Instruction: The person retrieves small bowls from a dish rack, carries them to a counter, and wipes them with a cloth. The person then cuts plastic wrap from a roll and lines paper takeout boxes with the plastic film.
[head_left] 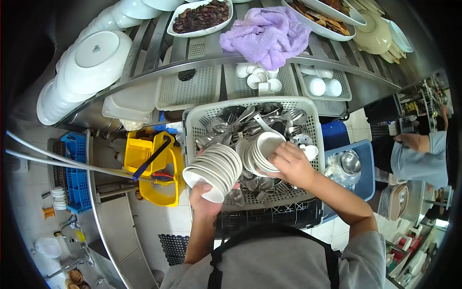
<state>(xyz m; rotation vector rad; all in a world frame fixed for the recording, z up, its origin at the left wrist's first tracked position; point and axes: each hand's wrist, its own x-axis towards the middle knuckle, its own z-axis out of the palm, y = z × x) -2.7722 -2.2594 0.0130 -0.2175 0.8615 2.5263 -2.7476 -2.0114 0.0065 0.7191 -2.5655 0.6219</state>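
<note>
My left hand (205,198) is closed around a long stack of small white bowls (215,166), tilted on its side. My right hand (292,166) grips a shorter stack of white bowls (263,150) just to the right of it, with the top bowl's inside turned up. Both stacks are above a light grey perforated basket (190,126). Forks, spoons and other metal cutlery (226,123) fill the basket in a loose heap. A white ladle-like spoon (264,124) lies among them behind the right stack. The left hand's fingertips are partly hidden behind its bowls.
A steel shelf (159,71) crosses above, carrying stacked white plates (96,55), food dishes (201,18) and a purple cloth (269,36). Small cups (262,77) sit in a tray beneath. A yellow mop bucket (163,185) stands left; a blue tub (365,168) and another person (418,154) are right.
</note>
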